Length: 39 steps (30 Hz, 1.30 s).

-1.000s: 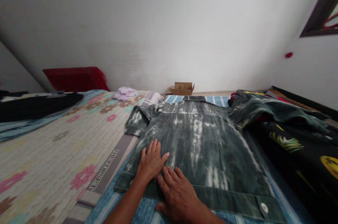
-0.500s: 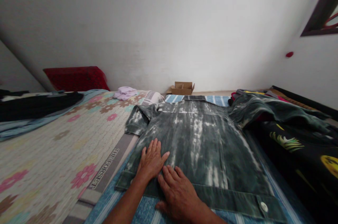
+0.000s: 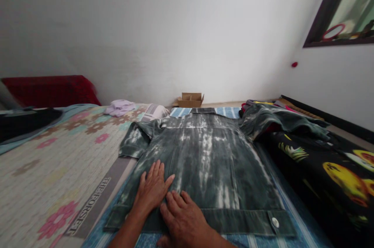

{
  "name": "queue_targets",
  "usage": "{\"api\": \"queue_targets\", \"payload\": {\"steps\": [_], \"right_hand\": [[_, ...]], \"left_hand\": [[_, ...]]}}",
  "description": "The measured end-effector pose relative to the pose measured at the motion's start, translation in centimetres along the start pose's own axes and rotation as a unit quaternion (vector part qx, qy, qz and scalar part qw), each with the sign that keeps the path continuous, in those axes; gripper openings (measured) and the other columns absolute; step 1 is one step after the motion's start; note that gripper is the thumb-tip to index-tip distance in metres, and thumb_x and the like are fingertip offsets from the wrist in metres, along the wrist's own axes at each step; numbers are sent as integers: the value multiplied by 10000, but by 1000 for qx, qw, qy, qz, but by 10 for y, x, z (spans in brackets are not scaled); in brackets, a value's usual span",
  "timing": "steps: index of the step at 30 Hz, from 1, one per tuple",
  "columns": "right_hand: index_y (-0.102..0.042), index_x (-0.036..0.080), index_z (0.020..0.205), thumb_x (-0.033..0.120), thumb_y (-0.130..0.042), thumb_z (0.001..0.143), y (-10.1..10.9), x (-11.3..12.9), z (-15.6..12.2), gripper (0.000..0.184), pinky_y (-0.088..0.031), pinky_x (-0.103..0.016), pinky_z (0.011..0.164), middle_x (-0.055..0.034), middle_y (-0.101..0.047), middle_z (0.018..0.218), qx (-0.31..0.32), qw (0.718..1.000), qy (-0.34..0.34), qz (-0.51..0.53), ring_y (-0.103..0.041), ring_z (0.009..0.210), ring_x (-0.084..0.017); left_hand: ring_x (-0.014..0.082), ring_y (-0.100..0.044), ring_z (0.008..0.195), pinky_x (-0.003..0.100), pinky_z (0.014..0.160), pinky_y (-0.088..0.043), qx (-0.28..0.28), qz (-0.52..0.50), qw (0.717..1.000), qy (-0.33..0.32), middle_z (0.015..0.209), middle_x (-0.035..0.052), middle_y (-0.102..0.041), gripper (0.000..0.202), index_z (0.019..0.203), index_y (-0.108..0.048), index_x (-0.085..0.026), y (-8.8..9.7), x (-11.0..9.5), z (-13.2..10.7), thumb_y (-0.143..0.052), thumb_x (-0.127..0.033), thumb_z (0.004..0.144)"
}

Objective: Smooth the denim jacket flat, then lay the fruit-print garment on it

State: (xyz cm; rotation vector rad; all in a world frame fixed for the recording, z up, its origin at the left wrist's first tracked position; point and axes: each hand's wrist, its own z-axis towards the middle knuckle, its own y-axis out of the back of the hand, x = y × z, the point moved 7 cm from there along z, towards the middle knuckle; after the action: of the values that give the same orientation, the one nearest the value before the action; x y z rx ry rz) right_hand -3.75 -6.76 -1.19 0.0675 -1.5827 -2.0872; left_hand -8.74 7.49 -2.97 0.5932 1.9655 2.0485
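A dark green and white tie-dyed denim jacket (image 3: 204, 162) lies spread out, back side up, with its collar at the far end and its hem toward me. My left hand (image 3: 153, 185) rests flat on the lower left part of the jacket, fingers spread. Just beside it, my right hand (image 3: 184, 215) lies over the hem band, palm down, its fingers extended on the cloth. Neither hand grips anything. The left sleeve is bent outward onto the bedspread; the right sleeve lies over a pile of clothes.
Blue striped cloth (image 3: 181, 112) lies under the jacket. A floral bedspread (image 3: 78, 154) spreads to the left, bearing a crumpled lilac cloth (image 3: 119, 108). Black printed fabric (image 3: 321, 166) is heaped at the right. An open cardboard box (image 3: 191, 101) stands by the wall.
My view has turned to the right, so the scene sits further left and more of the window shows. Both hands stay at nearly the same place on the jacket.
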Motion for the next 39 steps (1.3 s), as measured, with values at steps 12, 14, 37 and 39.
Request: {"api": "queue_targets", "payload": {"steps": [12,14,37,39], "right_hand": [[-326,88,1351,587,-422,853,3,0,1,711,-335,-452,1037,-182,-374,1404,-4,1000,13,-25,-340,1294,-295],[-318,92,1357,586,-426,851,3,0,1,715,-331,-447,1039,-179,-370,1407,-4,1000,11,-26,-332,1300,-288],[-328,104,1363,594,-420,850,1,1,-1,715,-320,-460,1044,-180,-364,1409,7,1000,-7,0,-327,1301,-294],[-324,106,1365,595,-434,844,1,1,-1,723,-321,-462,1044,-179,-367,1408,8,1000,-7,-2,-327,1301,-295]], "left_hand": [[266,-194,1378,470,1081,-185,0,20,1000,0,1494,134,-200,739,1393,-317,-46,2,1,2,-272,-527,834],[267,-200,1377,471,1080,-188,-4,18,1000,2,1489,140,-215,734,1388,-328,-44,4,0,2,-271,-522,835],[265,-181,1382,486,1080,-187,0,0,1000,-1,1484,150,-234,729,1397,-308,-40,7,-3,-4,-245,-521,853],[269,-189,1379,488,1077,-192,-8,1,1000,-3,1481,155,-242,730,1395,-312,-38,6,-2,-4,-242,-523,854]]}}
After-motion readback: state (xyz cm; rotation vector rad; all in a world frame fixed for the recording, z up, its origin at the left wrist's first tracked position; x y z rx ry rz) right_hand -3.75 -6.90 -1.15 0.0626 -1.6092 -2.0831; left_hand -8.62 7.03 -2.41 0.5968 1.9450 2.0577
